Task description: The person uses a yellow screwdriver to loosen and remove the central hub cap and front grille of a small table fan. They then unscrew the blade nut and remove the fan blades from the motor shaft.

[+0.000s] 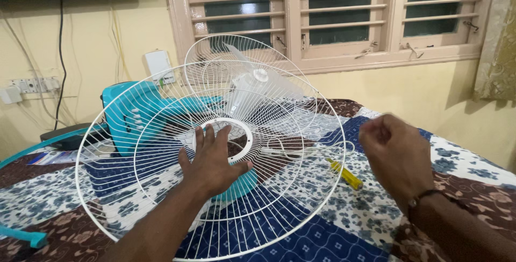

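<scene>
**Head cam: white fan guard propped up on the bed, one hand flat on its hub**

Head view looks down at a bed with a patchwork quilt (333,230) in blue, brown and floral squares. Front and centre is a big white wire fan grille (161,187), tilted so its lower rim sits on the quilt and the top leans away from the camera.

Left hand (212,160) is spread open, fingers fanned out, palm pressed against the grille right at the white centre ring (244,133). So it's bracing the grille, not wrapped around any wire. There's a teal round piece (239,185) peeking out just under that hand, behind the wires.

Right hand (395,152) is up in the air off to the side of the grille rim, not touching it. Fingers are curled in with the tips pinched together. Can't tell if there's something tiny between them, it's too small to make out. Dark band on that wrist.

Behind the front grille: a second white grille (215,58) standing more upright with the clear fan blades (258,82) in front of it, and the teal motor housing (129,119) to the left. A yellow-handled screwdriver (346,175) lies on the quilt between the grille rim and the right hand. Window with wooden bars (344,9) runs along the back wall.
</scene>
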